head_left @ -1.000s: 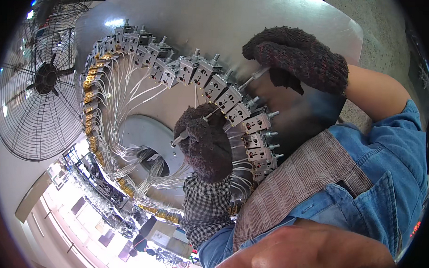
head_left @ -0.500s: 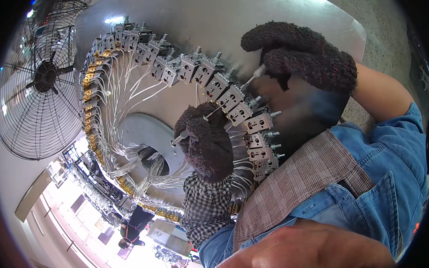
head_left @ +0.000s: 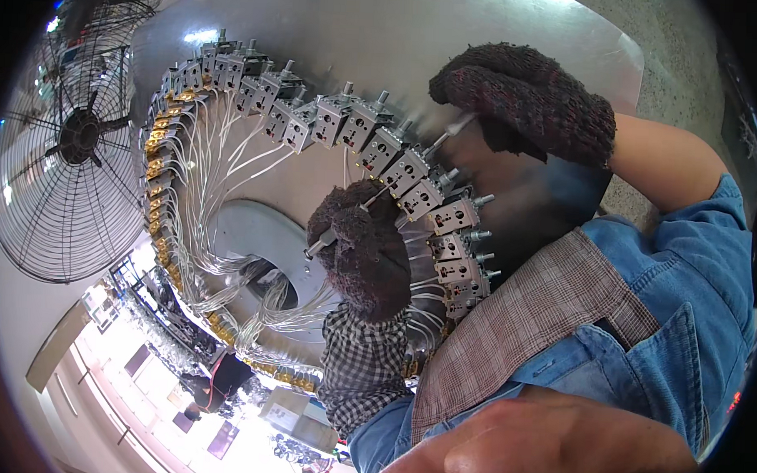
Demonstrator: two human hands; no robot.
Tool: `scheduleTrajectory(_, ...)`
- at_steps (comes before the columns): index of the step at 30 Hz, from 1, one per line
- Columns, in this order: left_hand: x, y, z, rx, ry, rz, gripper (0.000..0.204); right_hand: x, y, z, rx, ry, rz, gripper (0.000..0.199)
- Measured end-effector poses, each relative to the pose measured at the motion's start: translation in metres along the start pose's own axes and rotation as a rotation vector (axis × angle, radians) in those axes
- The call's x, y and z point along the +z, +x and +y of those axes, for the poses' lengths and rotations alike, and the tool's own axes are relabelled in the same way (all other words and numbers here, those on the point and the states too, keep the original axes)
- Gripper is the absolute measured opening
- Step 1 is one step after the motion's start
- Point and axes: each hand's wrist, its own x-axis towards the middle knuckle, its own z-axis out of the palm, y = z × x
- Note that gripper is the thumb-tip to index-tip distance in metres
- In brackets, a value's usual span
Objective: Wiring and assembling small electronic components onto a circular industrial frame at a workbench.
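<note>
Harsh white light floods the lower left, bleaching the background there, while the metal surface catches a sharp glare spot at its upper left and darkens toward the apron. The white wires read clearly, but the tool at the right hand looks slightly smeared. Fisheye distortion bows the outer edges, and black vignetting swallows the corners.

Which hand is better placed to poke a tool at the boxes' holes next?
Left, probably: the left hand is on the holed side of the boxes, its tool pointing towards them. The right hand is around the outer side, near the posts.
</note>
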Motion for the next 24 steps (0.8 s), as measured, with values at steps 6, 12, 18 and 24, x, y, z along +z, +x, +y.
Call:
scheduleTrajectory(6, -0.001, -0.003, 0.003, -0.127, -0.233, 0.047, 0.027, 0.000, -0.003, -0.014, 0.115, 0.217, 0.066, 0.028)
scheduleTrajectory(12, 0.010, -0.002, 0.005, -0.090, -0.105, 0.028, 0.025, -0.005, -0.006, -0.007, -0.056, 0.291, 0.029, 0.027)
scheduleTrajectory(18, 0.002, -0.017, 0.017, -0.162, -0.121, 0.018, 0.024, -0.013, -0.030, -0.011, 0.065, 0.169, 0.092, 0.030)
scheduleTrajectory(24, 0.004, -0.023, 0.009, -0.188, -0.196, -0.009, 0.023, -0.004, -0.040, -0.008, 0.042, 0.259, 0.089, 0.033)
